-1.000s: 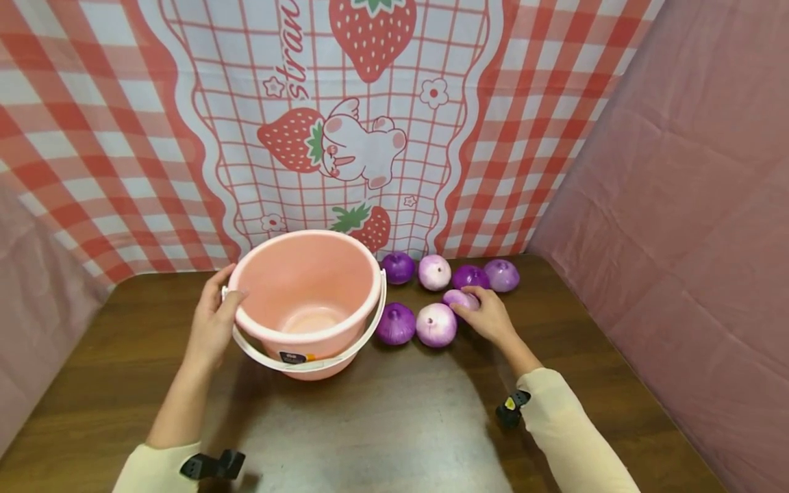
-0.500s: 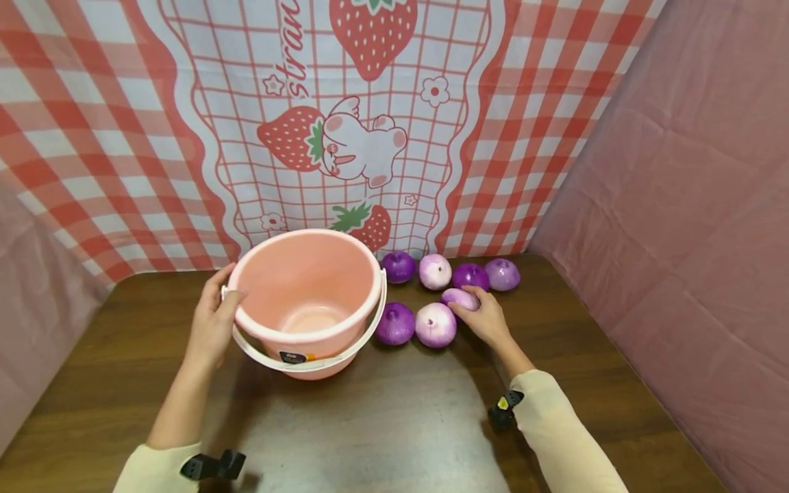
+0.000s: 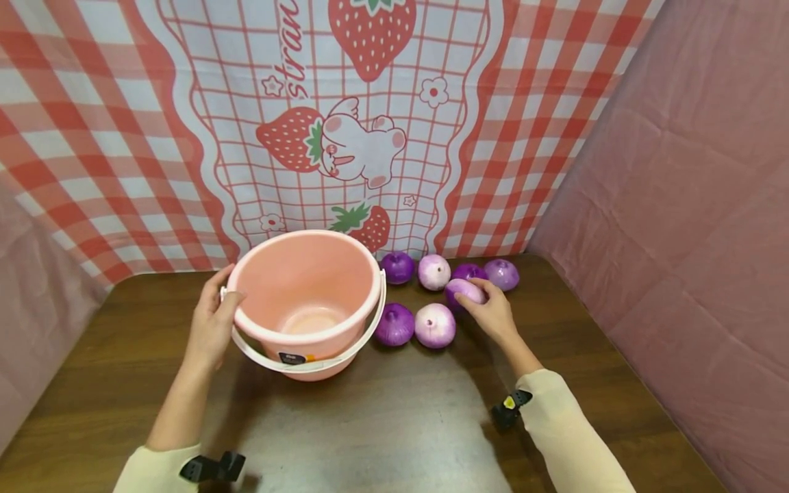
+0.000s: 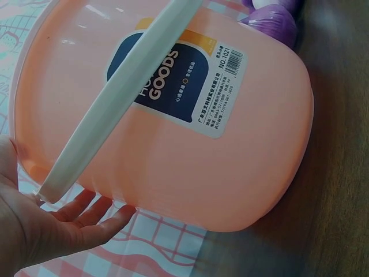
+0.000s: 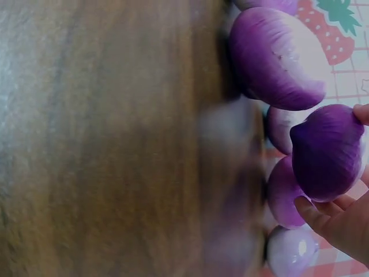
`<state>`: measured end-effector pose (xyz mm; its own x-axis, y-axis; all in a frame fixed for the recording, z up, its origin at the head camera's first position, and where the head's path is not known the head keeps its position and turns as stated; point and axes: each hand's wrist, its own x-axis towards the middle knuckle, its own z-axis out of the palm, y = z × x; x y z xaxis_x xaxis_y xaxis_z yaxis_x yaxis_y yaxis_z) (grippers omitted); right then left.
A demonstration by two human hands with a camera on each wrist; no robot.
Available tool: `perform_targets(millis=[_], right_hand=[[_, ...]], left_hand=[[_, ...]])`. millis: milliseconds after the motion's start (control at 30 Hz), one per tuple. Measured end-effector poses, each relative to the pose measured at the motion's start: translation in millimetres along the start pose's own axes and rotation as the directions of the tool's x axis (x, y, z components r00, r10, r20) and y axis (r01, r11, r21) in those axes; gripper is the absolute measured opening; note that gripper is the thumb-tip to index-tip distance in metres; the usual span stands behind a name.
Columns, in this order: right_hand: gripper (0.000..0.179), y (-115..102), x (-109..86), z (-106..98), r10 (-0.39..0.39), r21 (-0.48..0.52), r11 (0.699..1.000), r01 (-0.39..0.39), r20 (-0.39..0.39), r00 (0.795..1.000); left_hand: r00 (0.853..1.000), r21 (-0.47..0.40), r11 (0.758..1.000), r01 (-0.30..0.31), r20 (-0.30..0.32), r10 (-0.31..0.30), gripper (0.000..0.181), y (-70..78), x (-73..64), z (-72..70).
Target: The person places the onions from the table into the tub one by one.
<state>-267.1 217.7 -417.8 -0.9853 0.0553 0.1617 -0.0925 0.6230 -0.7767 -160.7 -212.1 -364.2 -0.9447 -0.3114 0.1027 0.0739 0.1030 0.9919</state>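
Note:
A pink bucket (image 3: 314, 270) with a white handle (image 3: 308, 365) stands on the left half of the table. My left hand (image 3: 212, 325) grips its left rim, thumb over the edge and fingers against the outside wall; in the left wrist view those fingers (image 4: 95, 222) lie beside the handle's pivot. To the right of the bucket, my right hand (image 3: 495, 316) holds a purple onion (image 3: 464, 292) between thumb and fingers. The right wrist view shows this onion (image 5: 326, 154) tilted, with other onions behind it.
Two onions, one purple (image 3: 395, 324) and one pale (image 3: 435, 326), sit in the near row beside the bucket. Several more, including a light purple onion (image 3: 501, 274), line the back of the wooden table (image 3: 376, 431). A strawberry-print cloth (image 3: 370, 157) hangs behind.
The onion in my right hand has come up a little and turned, showing more of its side and covering part of the purple onion behind. My left hand and the bucket stay put.

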Motion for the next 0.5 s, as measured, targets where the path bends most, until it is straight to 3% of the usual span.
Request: perform_targets(millis=[500], right_hand=[[0.058, -30.7, 0.2, -12.5, -0.008, 0.147, 0.989, 0.01, -0.014, 1.0]], left_hand=[[1.0, -0.024, 1.0, 0.015, 0.008, -0.014, 0.054, 1.4, -0.5, 0.8]])
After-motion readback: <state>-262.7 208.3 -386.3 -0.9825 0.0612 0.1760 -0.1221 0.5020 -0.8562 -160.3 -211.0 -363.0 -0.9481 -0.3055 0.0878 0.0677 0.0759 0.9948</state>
